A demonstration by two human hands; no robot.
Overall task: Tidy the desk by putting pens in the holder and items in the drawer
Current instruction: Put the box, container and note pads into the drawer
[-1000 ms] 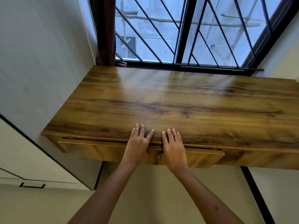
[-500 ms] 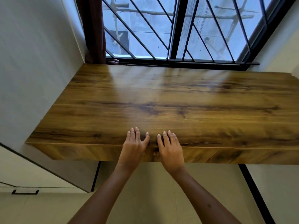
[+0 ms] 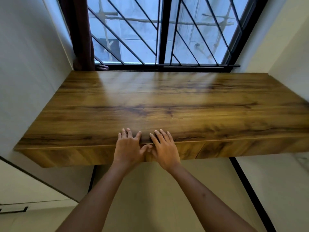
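A wooden desk [image 3: 167,106] stands under a barred window. Its drawer [image 3: 83,156] is closed, the front flush with the desk's front edge. My left hand [image 3: 128,148] and my right hand [image 3: 164,148] lie side by side at the middle of that edge. Their fingers stretch flat over the desktop and the palms press against the drawer front. Neither hand holds anything. No pens and no holder are in view on the desktop.
A dark curtain [image 3: 82,34] hangs at the window's left. A grey wall [image 3: 30,64] borders the desk on the left, a pale wall [image 3: 287,52] on the right. A white cabinet with a black handle [image 3: 14,210] is at the lower left.
The drawer, slightly open a second ago, has been pushed in flush with the desk front. Both hands stayed at the front edge.
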